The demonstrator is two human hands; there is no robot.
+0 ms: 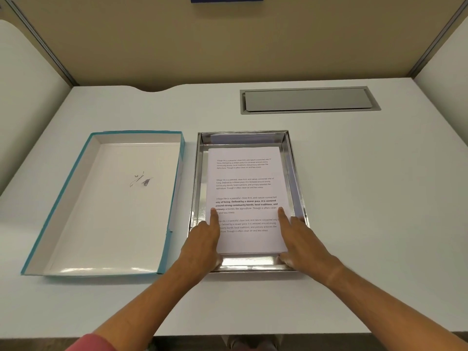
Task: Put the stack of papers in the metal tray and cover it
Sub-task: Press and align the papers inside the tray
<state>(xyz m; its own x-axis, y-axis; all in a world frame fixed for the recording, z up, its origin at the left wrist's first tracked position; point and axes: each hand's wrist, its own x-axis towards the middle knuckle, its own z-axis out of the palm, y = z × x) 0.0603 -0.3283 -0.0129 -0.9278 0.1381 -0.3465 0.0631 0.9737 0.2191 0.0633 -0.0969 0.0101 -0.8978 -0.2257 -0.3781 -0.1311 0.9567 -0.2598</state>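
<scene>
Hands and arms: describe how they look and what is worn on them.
Both forearms are bare, with no watch, bracelet or glove visible. The left hand and the right hand show no rings that can be made out. A pink sleeve shows at the bottom edge on the left arm; the right arm shows no sleeve in view.

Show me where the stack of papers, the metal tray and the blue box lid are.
stack of papers [247, 188]: head view, middle of the top printed sheet.
metal tray [243, 134]: head view, far rim.
blue box lid [111, 206]: head view, bare white inside, lying open side up left of the tray.
</scene>
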